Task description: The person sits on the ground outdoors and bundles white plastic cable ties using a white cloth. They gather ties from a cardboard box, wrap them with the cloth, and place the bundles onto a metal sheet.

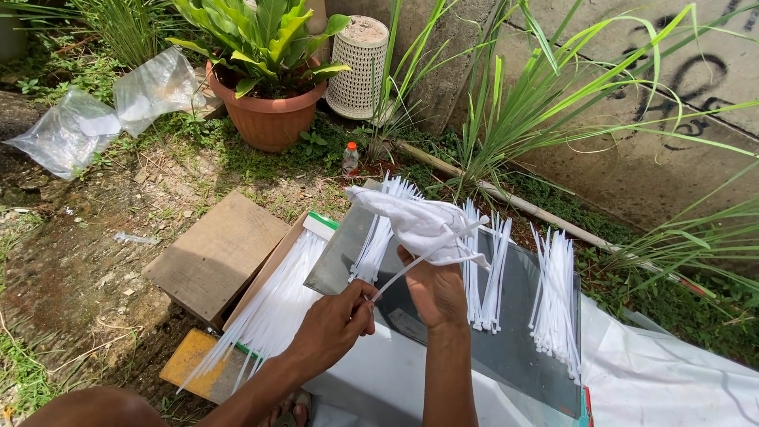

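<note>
our two forearms come up from the near edge. our left hand (332, 326) pinches the near end of a white cable tie (419, 259) between thumb and fingers. our right hand (437, 291) is closed around a bundle of white cable ties (415, 224), holding it up above the work surface; the single tie runs from the left hand up and around this bundle, looping at its right side.

under the hands lies a grey sheet (522, 340), tilted, resting on a white plastic cover (672, 379). on the sheet we see more bunches of cable ties: one just left of the held bundle (378, 237), one just right of the right hand (486, 273), and one further right (556, 296), well apart from the hands.

to the left, an open cardboard box (277, 304) holds a long heap of loose ties. beside it lies a flat brown board (215, 253), and nearer to us a yellow board (190, 360).

far off stand a terracotta pot with a green plant (267, 111), a white mesh cylinder (357, 67), a small bottle with an orange cap (350, 158), and two clear plastic bags (103, 111) on the ground at far left. a concrete wall (632, 134) runs along the far right.
</note>
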